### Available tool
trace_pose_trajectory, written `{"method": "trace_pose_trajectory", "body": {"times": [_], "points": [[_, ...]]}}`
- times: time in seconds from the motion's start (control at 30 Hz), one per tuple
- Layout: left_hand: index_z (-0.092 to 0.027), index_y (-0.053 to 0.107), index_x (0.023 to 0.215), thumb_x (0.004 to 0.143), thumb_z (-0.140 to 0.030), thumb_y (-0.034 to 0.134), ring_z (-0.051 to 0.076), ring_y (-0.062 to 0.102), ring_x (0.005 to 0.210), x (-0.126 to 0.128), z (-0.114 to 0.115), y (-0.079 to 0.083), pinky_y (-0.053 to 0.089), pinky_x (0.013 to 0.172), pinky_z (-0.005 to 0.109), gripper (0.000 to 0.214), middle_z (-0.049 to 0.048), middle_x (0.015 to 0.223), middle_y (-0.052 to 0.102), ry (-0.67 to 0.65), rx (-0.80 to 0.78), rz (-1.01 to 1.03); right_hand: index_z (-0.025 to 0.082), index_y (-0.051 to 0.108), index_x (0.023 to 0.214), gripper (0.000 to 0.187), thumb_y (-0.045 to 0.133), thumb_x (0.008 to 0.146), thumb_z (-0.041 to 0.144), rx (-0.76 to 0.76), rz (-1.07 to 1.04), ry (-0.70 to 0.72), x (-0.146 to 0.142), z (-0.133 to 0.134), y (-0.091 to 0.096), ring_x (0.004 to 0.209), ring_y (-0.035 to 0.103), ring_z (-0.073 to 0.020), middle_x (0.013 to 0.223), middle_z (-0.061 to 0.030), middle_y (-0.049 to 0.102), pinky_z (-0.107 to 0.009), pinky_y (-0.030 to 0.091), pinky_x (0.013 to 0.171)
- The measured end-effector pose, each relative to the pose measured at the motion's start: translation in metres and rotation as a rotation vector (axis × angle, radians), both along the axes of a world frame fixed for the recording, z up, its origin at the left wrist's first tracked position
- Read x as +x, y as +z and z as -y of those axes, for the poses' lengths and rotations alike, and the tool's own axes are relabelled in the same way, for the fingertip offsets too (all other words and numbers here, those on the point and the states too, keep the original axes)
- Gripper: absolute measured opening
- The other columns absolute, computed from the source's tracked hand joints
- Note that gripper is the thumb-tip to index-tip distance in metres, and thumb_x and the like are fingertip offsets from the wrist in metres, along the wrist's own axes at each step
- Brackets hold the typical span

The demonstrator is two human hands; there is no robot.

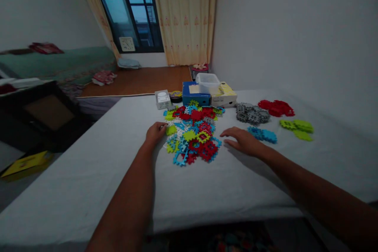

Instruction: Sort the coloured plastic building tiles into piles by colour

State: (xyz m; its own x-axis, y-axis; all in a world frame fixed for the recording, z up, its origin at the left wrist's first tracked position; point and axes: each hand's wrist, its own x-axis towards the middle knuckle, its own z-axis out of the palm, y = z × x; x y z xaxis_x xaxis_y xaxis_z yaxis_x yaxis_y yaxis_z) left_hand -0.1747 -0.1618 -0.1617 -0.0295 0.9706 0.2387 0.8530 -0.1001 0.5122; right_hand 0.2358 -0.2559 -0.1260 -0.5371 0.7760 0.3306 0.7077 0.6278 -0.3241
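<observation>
A mixed heap of flat plastic interlocking pieces in red, blue, green, yellow and white lies mid-table. My left hand rests at the heap's left edge, fingers curled around a lime green piece. My right hand lies flat on the white table just right of the heap, fingers stretched toward it, holding nothing. To the right lie sorted groups: grey pieces, red pieces, blue pieces and green pieces.
Behind the heap stand a blue box, a yellow-white box with a clear plastic tub on top, a small white container and a round tin. A white wall runs along the right. A bed and window lie beyond.
</observation>
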Motion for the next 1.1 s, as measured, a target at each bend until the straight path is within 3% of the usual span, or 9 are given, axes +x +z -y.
{"method": "trace_pose_trajectory", "body": {"times": [0.1, 0.3, 0.43, 0.57, 0.67, 0.77, 0.93, 1.1], "points": [[-0.018, 0.073, 0.111, 0.089, -0.037, 0.048, 0.021, 0.064, 0.094, -0.001, 0.000, -0.002, 0.047, 0.081, 0.030, 0.039, 0.0087, 0.112, 0.072, 0.004, 0.021, 0.027, 0.022, 0.065, 0.121, 0.032, 0.059, 0.090, 0.028, 0.016, 0.019, 0.145, -0.056, -0.013, 0.004, 0.109, 0.061, -0.0264, 0.119, -0.0114, 0.068, -0.044, 0.049, 0.094], [-0.019, 0.073, 0.110, 0.088, -0.034, 0.051, 0.020, 0.064, 0.093, 0.001, 0.000, -0.001, 0.047, 0.080, 0.030, 0.035, 0.0080, 0.112, 0.071, -0.012, 0.017, 0.040, 0.015, 0.057, 0.132, 0.050, 0.065, 0.089, 0.038, 0.033, 0.127, 0.157, -0.123, -0.046, 0.006, 0.113, 0.055, -0.0305, 0.125, -0.0158, 0.064, -0.046, 0.046, 0.095], [-0.018, 0.073, 0.111, 0.088, -0.036, 0.050, 0.021, 0.065, 0.093, 0.001, 0.001, 0.001, 0.047, 0.079, 0.030, 0.037, 0.0088, 0.109, 0.072, -0.019, 0.004, 0.024, 0.019, 0.062, 0.124, 0.039, 0.065, 0.090, 0.038, 0.014, 0.192, 0.242, -0.140, -0.052, 0.004, 0.109, 0.056, -0.0278, 0.119, -0.0116, 0.066, -0.042, 0.045, 0.092], [-0.021, 0.073, 0.112, 0.088, -0.039, 0.048, 0.021, 0.065, 0.092, 0.000, 0.000, 0.002, 0.047, 0.078, 0.029, 0.039, 0.0070, 0.109, 0.072, -0.013, -0.003, -0.010, 0.021, 0.061, 0.126, 0.051, 0.074, 0.082, 0.042, 0.072, 0.046, 0.202, -0.128, -0.047, 0.009, 0.113, 0.054, -0.0279, 0.125, -0.0122, 0.062, -0.044, 0.043, 0.096], [-0.022, 0.072, 0.113, 0.088, -0.040, 0.046, 0.021, 0.066, 0.093, -0.003, -0.002, 0.001, 0.047, 0.079, 0.029, 0.041, 0.0067, 0.111, 0.072, -0.018, -0.008, -0.039, 0.021, 0.061, 0.124, 0.050, 0.073, 0.082, 0.045, 0.119, -0.068, 0.178, -0.092, -0.037, 0.010, 0.116, 0.054, -0.0270, 0.125, -0.0121, 0.063, -0.045, 0.041, 0.100], [-0.022, 0.073, 0.113, 0.087, -0.043, 0.046, 0.023, 0.066, 0.094, -0.005, -0.005, 0.002, 0.048, 0.077, 0.030, 0.043, 0.0075, 0.111, 0.073, -0.016, -0.023, -0.074, 0.021, 0.063, 0.121, 0.045, 0.070, 0.084, 0.046, 0.145, -0.126, 0.078, -0.032, -0.025, 0.002, 0.114, 0.058, -0.0259, 0.121, -0.0124, 0.067, -0.045, 0.043, 0.100], [-0.025, 0.074, 0.111, 0.086, -0.046, 0.047, 0.025, 0.068, 0.092, -0.006, -0.007, 0.004, 0.050, 0.071, 0.031, 0.043, 0.0074, 0.106, 0.074, 0.002, -0.033, -0.117, 0.021, 0.070, 0.112, 0.037, 0.067, 0.083, 0.043, 0.090, -0.089, -0.412, 0.109, -0.010, -0.018, 0.105, 0.065, -0.0265, 0.113, -0.0103, 0.071, -0.045, 0.049, 0.094], [-0.026, 0.074, 0.111, 0.085, -0.045, 0.048, 0.026, 0.069, 0.093, -0.007, -0.009, 0.007, 0.050, 0.069, 0.031, 0.042, 0.0077, 0.110, 0.074, 0.019, -0.056, -0.171, 0.019, 0.074, 0.108, 0.042, 0.069, 0.076, 0.045, 0.043, 0.049, -0.940, 0.239, 0.009, -0.034, 0.105, 0.066, -0.0304, 0.113, -0.0129, 0.072, -0.045, 0.050, 0.093]]}}
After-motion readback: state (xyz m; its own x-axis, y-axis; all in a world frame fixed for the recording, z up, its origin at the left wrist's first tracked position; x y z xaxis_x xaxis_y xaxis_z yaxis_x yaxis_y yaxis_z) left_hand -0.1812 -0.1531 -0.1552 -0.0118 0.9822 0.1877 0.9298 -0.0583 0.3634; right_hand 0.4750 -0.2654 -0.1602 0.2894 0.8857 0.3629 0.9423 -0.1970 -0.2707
